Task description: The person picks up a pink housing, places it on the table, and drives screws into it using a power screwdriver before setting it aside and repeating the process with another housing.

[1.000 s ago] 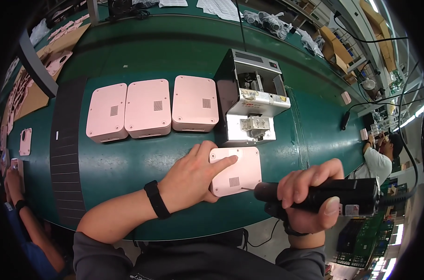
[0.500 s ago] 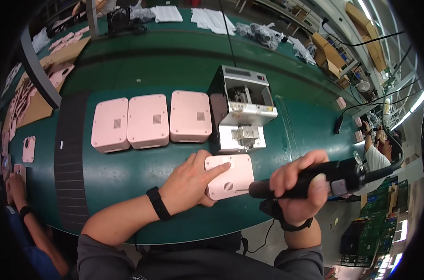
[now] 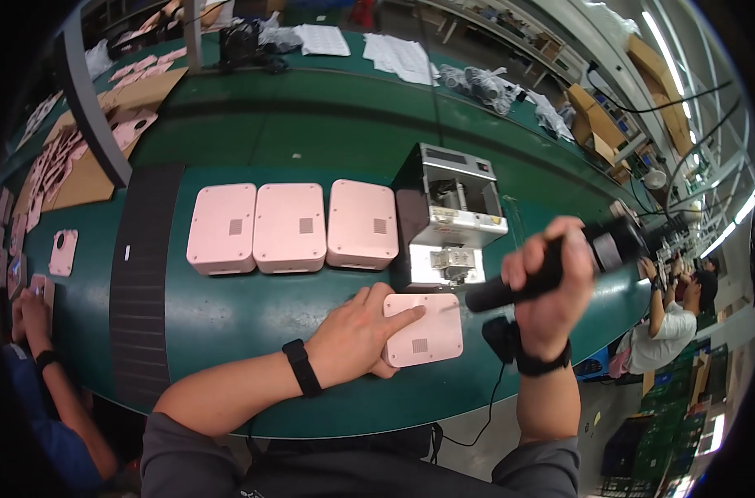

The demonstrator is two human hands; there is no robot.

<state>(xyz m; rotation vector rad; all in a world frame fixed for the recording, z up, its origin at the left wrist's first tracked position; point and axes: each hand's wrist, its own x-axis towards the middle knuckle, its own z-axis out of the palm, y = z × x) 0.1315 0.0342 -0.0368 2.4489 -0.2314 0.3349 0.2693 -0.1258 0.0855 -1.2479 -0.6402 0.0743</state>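
My left hand (image 3: pixel 356 336) grips a pink plastic box (image 3: pixel 431 336) at its left side, index finger stretched over the top face. The box has screw holes at its corners and a small vent grille. In my right hand (image 3: pixel 560 290) is a black electric screwdriver (image 3: pixel 527 282), tilted, its bit pointing left over the far right part of the box. Whether the bit touches the box I cannot tell. Behind the held box stands a black and silver screw feeder (image 3: pixel 456 220). Three more pink boxes (image 3: pixel 290 228) stand in a row to its left.
A dark ribbed strip (image 3: pixel 141 290) crosses the green table (image 3: pixel 253 332) on the left. Pink flat parts lie on cardboard (image 3: pixel 70 178) at the far left. Another person's hands (image 3: pixel 33 315) work at the left edge. A cable hangs below my right wrist.
My right hand has lifted the screwdriver, so its bit has gone from the box's near right part toward its far right. My left hand keeps its hold. The whole view has shifted slightly.
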